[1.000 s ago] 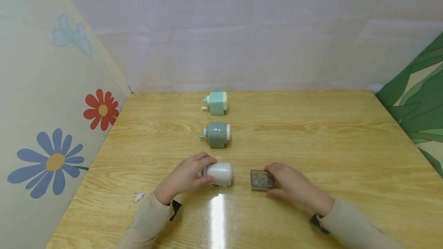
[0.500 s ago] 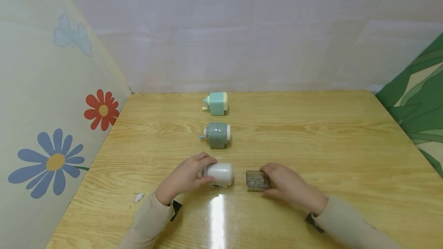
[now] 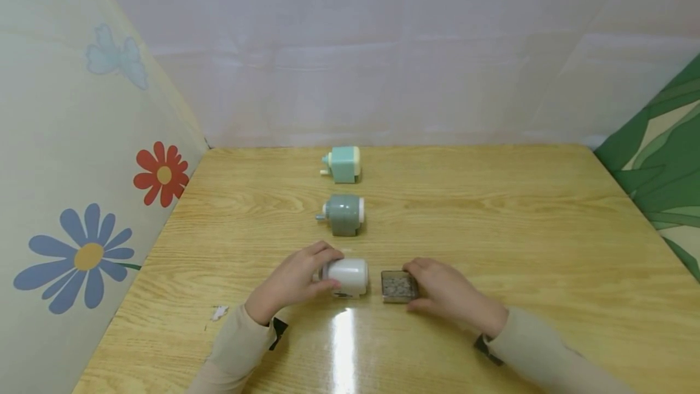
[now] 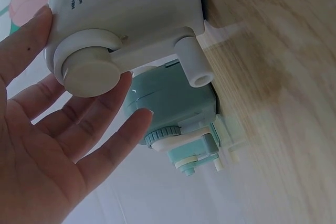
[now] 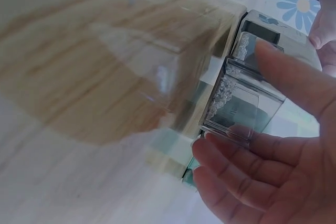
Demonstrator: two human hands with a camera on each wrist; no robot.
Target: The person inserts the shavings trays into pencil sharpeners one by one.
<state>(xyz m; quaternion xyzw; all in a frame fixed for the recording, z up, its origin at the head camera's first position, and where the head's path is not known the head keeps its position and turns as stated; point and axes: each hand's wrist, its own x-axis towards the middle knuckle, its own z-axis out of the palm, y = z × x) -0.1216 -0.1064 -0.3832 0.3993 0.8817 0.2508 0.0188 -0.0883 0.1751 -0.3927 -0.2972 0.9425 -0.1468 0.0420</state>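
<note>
A white crank pencil sharpener (image 3: 352, 275) stands on the table, and my left hand (image 3: 292, 278) grips it from the left. In the left wrist view, my thumb lies on one side of its body and my fingers on the other, around the round knob (image 4: 91, 72); the crank handle (image 4: 194, 61) points at the camera. My right hand (image 3: 445, 292) holds a clear smoky shavings drawer (image 3: 398, 287) between thumb and fingers, a small gap to the right of the sharpener. Whitish bits (image 5: 221, 98) show inside the drawer in the right wrist view.
Behind the white sharpener, a grey-green pencil sharpener (image 3: 344, 214) and a teal and yellow one (image 3: 343, 164) stand in line on the wooden table (image 3: 492, 211). A small white scrap (image 3: 220, 312) lies at the left. A pale cloth (image 3: 383, 53) hangs at the back.
My right hand has slid the drawer leftward along the table, narrowing the gap to the white sharpener. The left hand and the sharpener have stayed in place.
</note>
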